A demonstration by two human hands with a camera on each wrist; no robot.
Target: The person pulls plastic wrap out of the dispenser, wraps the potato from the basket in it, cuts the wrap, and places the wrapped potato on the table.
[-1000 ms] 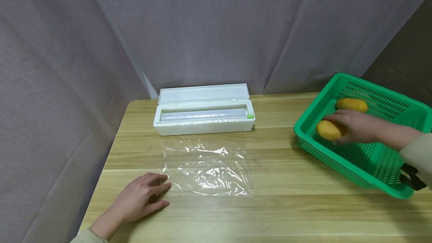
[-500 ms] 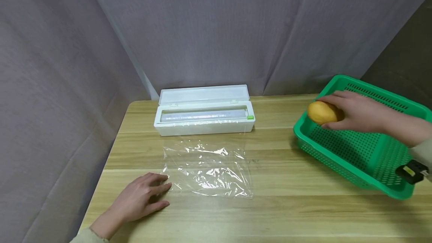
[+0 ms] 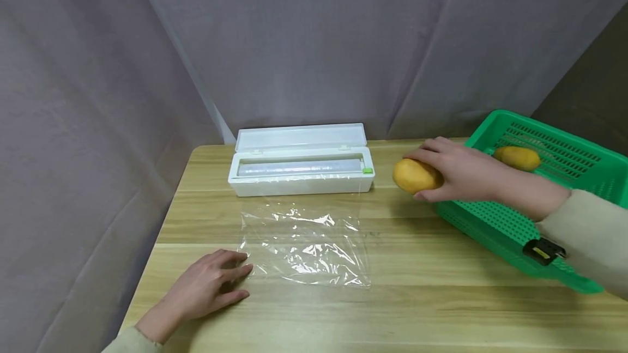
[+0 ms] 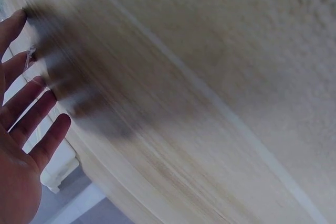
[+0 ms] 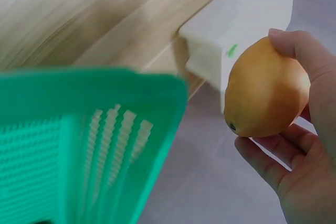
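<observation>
While your right hand (image 3: 453, 171) grips the yellow fruit (image 3: 414, 176), your spread left hand (image 3: 203, 288) meets the clear film (image 3: 304, 255): dragging could wrinkle it!

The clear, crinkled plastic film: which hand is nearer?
Left: the left hand is at the left edge of the film; the right hand is farther, beyond its right edge.

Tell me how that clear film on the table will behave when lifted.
The clear film will probably flop and fold, since it lies wrinkled. It looks light, thin enough to show the table beneath. It may drag on the white box, which it seems to reach.
</observation>
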